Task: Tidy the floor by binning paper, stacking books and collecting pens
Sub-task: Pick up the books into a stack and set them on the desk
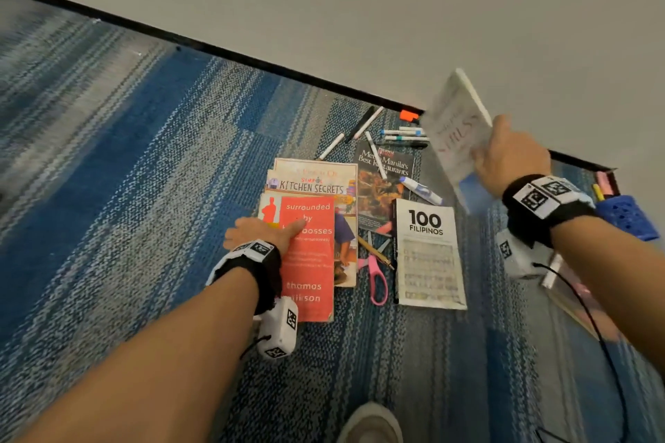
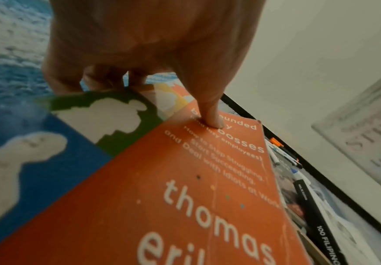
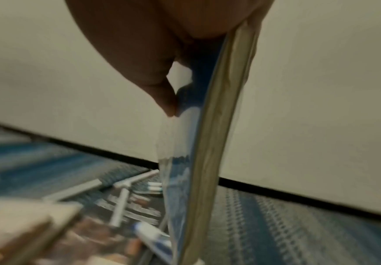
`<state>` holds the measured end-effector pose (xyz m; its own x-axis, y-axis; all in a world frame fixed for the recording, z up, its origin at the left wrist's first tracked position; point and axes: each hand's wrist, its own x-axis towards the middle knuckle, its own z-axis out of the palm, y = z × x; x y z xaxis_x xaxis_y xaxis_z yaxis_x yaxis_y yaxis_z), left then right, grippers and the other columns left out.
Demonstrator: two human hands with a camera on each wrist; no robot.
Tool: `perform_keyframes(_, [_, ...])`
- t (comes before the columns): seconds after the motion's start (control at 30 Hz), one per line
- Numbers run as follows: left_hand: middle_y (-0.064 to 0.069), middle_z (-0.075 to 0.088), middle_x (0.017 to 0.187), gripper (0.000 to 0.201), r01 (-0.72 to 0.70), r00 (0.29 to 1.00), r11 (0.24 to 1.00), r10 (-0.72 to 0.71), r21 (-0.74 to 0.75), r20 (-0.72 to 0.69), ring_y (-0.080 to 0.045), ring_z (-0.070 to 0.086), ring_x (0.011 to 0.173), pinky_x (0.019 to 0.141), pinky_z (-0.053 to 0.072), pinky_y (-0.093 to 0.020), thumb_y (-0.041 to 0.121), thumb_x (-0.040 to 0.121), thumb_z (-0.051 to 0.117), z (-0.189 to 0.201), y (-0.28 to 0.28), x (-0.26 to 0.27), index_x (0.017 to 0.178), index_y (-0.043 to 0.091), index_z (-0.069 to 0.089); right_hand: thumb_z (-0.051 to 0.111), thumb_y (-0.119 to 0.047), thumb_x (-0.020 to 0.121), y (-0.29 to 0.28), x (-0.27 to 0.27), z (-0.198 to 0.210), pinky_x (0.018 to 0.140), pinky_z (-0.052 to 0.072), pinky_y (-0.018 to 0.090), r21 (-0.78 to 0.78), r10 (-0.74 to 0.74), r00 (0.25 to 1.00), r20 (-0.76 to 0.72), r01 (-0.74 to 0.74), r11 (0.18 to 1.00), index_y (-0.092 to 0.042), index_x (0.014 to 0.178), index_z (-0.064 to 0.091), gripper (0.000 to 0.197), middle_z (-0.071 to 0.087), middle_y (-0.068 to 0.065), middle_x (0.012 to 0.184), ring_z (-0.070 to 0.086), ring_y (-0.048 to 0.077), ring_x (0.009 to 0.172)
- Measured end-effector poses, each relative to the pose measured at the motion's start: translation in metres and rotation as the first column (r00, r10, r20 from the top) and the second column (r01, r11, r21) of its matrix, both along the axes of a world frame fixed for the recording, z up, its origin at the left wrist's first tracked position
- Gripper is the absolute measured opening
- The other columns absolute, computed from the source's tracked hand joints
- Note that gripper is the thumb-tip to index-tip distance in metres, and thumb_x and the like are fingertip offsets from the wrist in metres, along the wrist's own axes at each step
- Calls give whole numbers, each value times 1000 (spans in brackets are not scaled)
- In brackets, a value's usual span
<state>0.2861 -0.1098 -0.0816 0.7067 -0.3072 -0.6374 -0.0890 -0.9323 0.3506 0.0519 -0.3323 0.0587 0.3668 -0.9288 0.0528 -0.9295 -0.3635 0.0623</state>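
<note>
Right hand [image 1: 511, 155] is grasping a tilted pale paperback [image 1: 455, 129]; the left-hand-pinned [image 1: 264, 232] orange paperback stack [image 1: 309, 262] is lying at eight o'clock.

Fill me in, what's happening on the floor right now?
A person is stacking books on the carpet. The left hand grips the red book lying on top of a small stack, thumb pressed on its cover. The right hand holds a white book in the air, tilted, near the wall. Pens, pink scissors and the 100 Filipinos book lie loose on the floor.
</note>
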Motion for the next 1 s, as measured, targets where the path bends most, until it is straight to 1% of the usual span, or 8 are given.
perform_keyframes(0.1, [-15, 60, 126, 101, -83, 991, 987, 67, -139, -117, -38, 58, 112, 92, 50, -44, 83, 52, 67, -1, 20, 8, 119, 7, 61, 55, -30, 94, 33, 23, 20, 76, 42, 40, 132, -58, 949, 308, 18, 991, 1, 116, 42, 40, 60, 30, 114, 58, 46, 102])
perform_keyframes(0.17, [-16, 63, 119, 74, -196, 978, 944, 170, -265, -116, -37, 60, 108, 83, 47, -39, 58, 68, 77, 3, 25, 14, 115, 4, 57, 57, -29, 93, 58, 41, 20, 82, 40, 34, 265, -112, 892, 438, -9, 964, -1, 117, 45, 39, 60, 22, 121, 57, 39, 110])
perform_keyframes(0.27, [-15, 67, 106, 54, -210, 973, 857, 229, -470, -17, -35, 62, 99, 80, 46, -40, 46, 73, 77, 31, 24, 30, 103, 9, 52, 58, -28, 93, 94, 67, -5, 83, 40, 28, 404, -213, 840, 499, -9, 915, -7, 122, 48, 37, 61, 12, 123, 58, 30, 112])
perform_keyframes(0.4, [-4, 67, 93, 51, -258, 933, 681, 360, -685, 6, -29, 65, 87, 79, 53, -42, 48, 71, 79, 66, 21, 72, 96, 15, 50, 63, -25, 89, 136, 93, -71, 93, 48, 38, 552, -373, 734, 567, -2, 834, -10, 120, 52, 37, 64, 11, 122, 61, 28, 107])
perform_keyframes(0.57, [7, 68, 90, 45, -227, 942, 480, 327, -847, -68, -16, 67, 81, 77, 55, -35, 47, 67, 82, 98, 20, 109, 90, 21, 52, 64, -44, 83, 172, 92, -143, 86, 49, 34, 591, -280, 940, 197, 114, 799, -8, 119, 58, 52, 66, 10, 117, 62, 30, 106])
perform_keyframes(0.7, [-3, 75, 92, 55, -435, 900, 341, 160, -834, -405, -22, 74, 82, 78, 59, -47, 42, 58, 87, 77, 8, 93, 98, 13, 63, 66, -46, 83, 169, 89, -139, 70, 38, 29, 555, -284, 944, 166, 149, 819, -11, 95, 49, 40, 60, 7, 95, 59, 28, 92])
perform_keyframes(0.87, [-4, 74, 89, 51, -352, 923, 556, 73, -753, -378, -25, 72, 82, 80, 58, -46, 46, 60, 84, 41, -16, 39, 92, 11, 66, 61, -38, 87, 137, 52, -120, 78, 45, 34, 367, -339, 915, 220, 245, 898, -9, 92, 58, 30, 63, 14, 100, 59, 33, 96])
perform_keyframes(1.0, [-17, 51, 130, 80, 51, 999, 895, -51, -442, 13, -35, 49, 121, 99, 42, -46, 49, 67, 81, 14, -16, 17, 124, 3, 48, 72, -55, 73, 123, -10, -122, 102, 40, 44, 377, -604, 796, -35, 570, 730, -4, 131, 42, 83, 44, 21, 135, 44, 37, 125])
